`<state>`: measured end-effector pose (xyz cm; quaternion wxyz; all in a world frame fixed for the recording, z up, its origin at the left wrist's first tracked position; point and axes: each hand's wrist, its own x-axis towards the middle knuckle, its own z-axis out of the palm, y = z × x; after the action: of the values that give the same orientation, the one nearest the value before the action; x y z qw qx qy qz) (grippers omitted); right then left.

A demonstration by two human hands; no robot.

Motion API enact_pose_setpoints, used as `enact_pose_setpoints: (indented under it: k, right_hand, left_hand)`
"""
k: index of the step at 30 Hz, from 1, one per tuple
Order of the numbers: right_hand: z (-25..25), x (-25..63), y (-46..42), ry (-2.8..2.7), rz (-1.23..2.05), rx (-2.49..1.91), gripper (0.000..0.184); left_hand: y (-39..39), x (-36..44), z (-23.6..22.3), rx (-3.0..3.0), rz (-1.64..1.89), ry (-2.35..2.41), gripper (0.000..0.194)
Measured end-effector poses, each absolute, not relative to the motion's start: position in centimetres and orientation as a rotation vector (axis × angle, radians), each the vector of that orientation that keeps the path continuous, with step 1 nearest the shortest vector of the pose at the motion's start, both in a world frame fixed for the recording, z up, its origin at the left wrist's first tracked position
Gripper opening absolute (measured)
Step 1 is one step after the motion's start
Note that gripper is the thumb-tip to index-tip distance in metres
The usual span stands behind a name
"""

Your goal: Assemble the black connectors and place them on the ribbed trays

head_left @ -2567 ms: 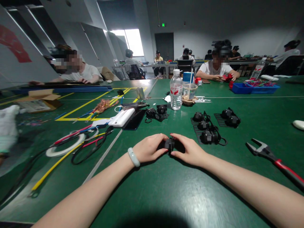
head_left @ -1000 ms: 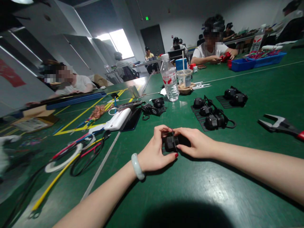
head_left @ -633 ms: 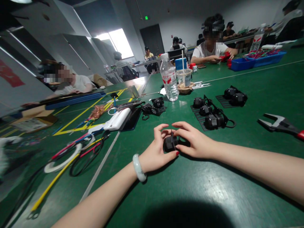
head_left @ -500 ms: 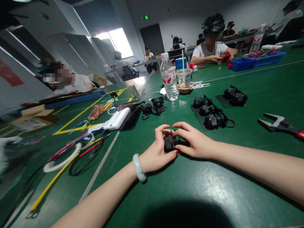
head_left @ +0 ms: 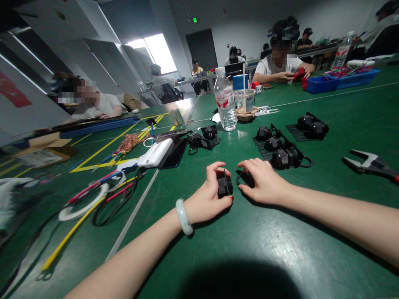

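Note:
In my left hand (head_left: 209,193), thumb and fingers close round a small black plastic part (head_left: 223,187) with a thin flat plate standing up from it. A short gap to the right, my right hand (head_left: 264,182) grips a black ring (head_left: 238,179), its far side hidden by my fingers. Both hands are low over the green tabletop. Beyond the right hand lies a group of black plastic fittings on a grid-like plate (head_left: 277,149), with a similar pair (head_left: 311,126) farther right. More black parts (head_left: 207,137) and a loose black hexagonal ring (head_left: 193,151) lie ahead of my left hand.
Pliers (head_left: 370,164) lie at the right. A water bottle (head_left: 225,101) and a cup with a straw (head_left: 245,99) stand ahead. On the left are coloured cables (head_left: 75,234), a white device (head_left: 156,153) and a cardboard box (head_left: 45,151). Other people sit at tables beyond.
My right hand has moved right, away from the black part in my left hand, taking the black ring with it. The left hand keeps hold of its part.

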<state>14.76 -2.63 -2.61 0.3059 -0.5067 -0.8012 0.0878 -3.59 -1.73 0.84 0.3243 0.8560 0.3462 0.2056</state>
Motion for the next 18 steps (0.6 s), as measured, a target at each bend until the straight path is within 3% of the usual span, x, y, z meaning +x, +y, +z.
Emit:
enact_pose_setpoints:
  k: [12,18]
  right_hand:
    - [-2.24,14.52,-3.06,-2.098,0.356,-0.956,0.053]
    - [-2.16,14.51,-3.23,-2.095,0.354,-0.809,0.049]
  left_hand:
    - [-1.79,-3.61,0.66,2.248,0.562,0.922,0.063]
    - [-1.83,-3.58,0.68,2.243,0.581,0.914,0.064]
